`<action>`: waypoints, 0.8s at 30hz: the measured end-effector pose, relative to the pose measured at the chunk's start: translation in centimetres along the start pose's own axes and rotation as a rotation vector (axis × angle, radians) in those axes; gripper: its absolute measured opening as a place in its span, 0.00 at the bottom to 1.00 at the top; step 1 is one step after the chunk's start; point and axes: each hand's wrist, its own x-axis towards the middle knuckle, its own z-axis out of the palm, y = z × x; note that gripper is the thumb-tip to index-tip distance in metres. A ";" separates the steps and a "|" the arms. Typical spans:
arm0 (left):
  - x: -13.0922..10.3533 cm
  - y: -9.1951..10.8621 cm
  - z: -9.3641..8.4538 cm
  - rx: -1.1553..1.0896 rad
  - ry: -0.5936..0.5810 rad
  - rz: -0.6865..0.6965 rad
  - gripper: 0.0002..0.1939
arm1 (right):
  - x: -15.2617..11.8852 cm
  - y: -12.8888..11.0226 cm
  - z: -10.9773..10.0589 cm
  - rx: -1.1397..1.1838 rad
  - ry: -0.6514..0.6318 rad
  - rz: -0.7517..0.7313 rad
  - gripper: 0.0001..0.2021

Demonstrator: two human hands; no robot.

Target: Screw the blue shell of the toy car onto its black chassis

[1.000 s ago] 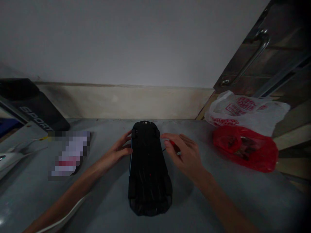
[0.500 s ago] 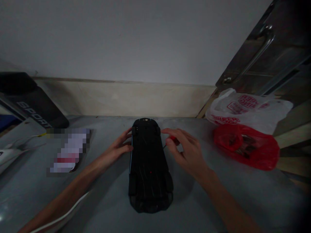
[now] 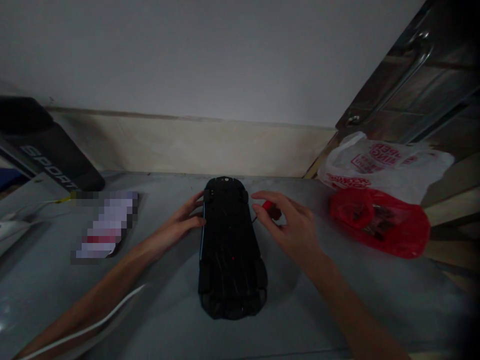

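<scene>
A black toy car (image 3: 229, 240) lies upside down on the grey tabletop, its underside and wheels facing up and a small red spot on it. My left hand (image 3: 187, 217) rests against the car's left side, thumb at the edge and fingers apart. To the right of the car, my right hand (image 3: 292, 220) is held with thumb and index finger spread. Between and behind those fingers shows the red handle (image 3: 272, 210) of a thin-shafted tool that looks like a screwdriver. Its shaft points at the car's right side. My fingers partly hide the handle.
A phone-like blurred object (image 3: 107, 227) and a dark SPORT bottle (image 3: 52, 150) stand to the left. A white cable (image 3: 101, 322) crosses my left forearm. At right lie a red plastic bag (image 3: 378, 220) and a white one (image 3: 386, 162). A wall (image 3: 210, 145) closes the back.
My right thumb and index finger have spread apart, showing more of the red handle. My left hand stays at the car. The whole view has shifted slightly.
</scene>
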 end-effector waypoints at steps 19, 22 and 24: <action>0.3 -0.9 -0.7 0.017 -0.036 0.050 0.42 | 0.3 -0.6 0.3 0.032 -0.065 -0.027 0.17; 0.3 -0.9 -0.7 0.016 -0.046 0.056 0.43 | 0.3 -0.6 0.5 0.037 -0.054 0.023 0.12; 0.3 -0.9 -0.7 0.022 -0.042 0.055 0.43 | 0.2 -0.7 0.6 0.034 -0.039 0.047 0.10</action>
